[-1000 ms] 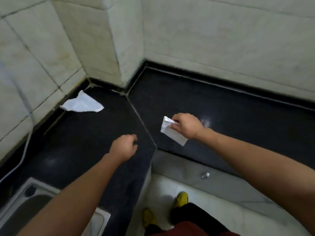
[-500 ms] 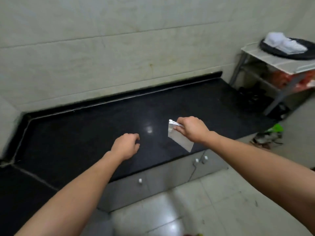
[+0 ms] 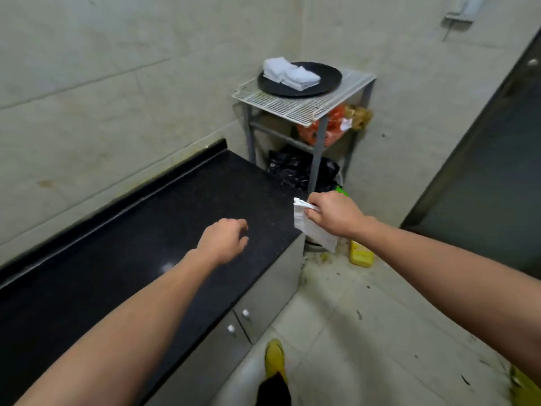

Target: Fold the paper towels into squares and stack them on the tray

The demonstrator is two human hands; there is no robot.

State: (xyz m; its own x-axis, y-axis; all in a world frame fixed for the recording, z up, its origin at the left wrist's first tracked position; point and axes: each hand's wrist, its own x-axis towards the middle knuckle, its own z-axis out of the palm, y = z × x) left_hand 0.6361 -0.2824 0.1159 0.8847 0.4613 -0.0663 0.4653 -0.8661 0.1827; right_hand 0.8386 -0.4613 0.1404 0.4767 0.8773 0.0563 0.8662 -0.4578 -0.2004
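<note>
Folded paper towel (image 3: 314,232) is pinched in the right hand (image 3: 336,213) — the tray (image 3: 328,73) lies toward twelve o'clock, well apart, nearer that hand. Left hand (image 3: 224,240) is loosely curled, holding nothing.

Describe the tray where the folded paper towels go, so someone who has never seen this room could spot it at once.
Look to the far corner where the black countertop ends: a metal rack stands there with a white wire shelf on top. On that shelf sits the tray, round, flat and black, already carrying folded white paper towels. Nothing else on the rack is round.
</note>
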